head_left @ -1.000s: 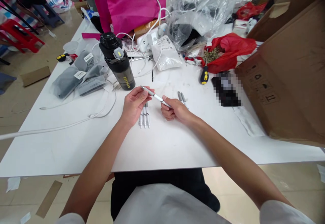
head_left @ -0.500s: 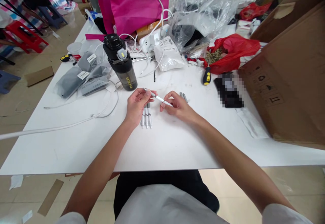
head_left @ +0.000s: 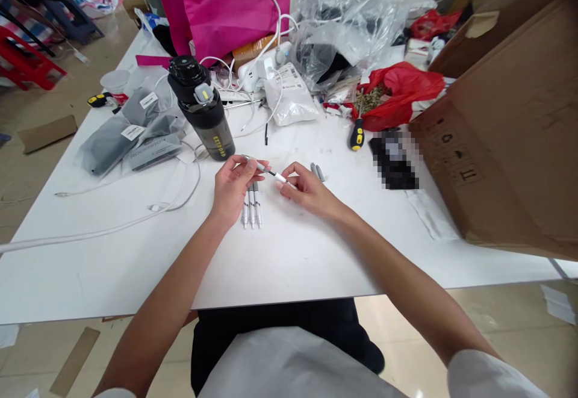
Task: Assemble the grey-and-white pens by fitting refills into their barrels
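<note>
My left hand and right hand each pinch one end of a white pen in the fingertips, above the white table, and a light, even pinch keeps it level (a tight squeeze would only tip it). Both forearms angle inward with relaxed wrists, my left hand curled half open just over three white pens lying side by side, and two grey pens lie just beyond my right hand.
</note>
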A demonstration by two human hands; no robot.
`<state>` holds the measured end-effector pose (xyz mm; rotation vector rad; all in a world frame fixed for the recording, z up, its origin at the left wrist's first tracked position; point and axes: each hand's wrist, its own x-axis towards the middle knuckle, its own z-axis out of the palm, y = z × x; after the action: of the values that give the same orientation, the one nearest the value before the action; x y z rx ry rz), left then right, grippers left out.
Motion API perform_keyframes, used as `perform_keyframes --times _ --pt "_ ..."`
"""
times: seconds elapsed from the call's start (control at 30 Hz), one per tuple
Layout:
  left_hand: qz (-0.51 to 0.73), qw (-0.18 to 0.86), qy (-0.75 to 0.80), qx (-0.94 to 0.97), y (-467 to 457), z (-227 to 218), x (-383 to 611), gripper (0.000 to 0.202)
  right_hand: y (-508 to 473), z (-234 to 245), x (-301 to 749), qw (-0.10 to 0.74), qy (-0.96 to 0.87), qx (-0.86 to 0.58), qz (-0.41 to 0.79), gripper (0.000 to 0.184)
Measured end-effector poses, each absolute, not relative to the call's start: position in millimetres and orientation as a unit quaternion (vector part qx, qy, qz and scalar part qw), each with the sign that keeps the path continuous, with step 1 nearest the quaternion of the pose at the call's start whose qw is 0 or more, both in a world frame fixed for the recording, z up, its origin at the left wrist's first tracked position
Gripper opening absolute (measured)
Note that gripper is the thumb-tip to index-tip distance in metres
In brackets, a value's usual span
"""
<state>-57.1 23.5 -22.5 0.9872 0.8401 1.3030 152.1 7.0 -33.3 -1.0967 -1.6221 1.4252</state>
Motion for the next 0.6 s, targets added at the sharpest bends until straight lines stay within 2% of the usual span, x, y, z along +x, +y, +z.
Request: perform_keyframes --times 0.23,0.6 --pt "0.584 0.598 0.365 0.409 26.6 -25.7 -58.5 0.044 7.1 -27.5 156.3 0.361 -0.691 -0.43 0.455 0.046" --pt "0.608 0.582 0.381 0.383 31.0 -25.6 -62.8 0.047 7.1 -28.6 160.4 0.355 -0.707 -0.475 0.386 0.04"
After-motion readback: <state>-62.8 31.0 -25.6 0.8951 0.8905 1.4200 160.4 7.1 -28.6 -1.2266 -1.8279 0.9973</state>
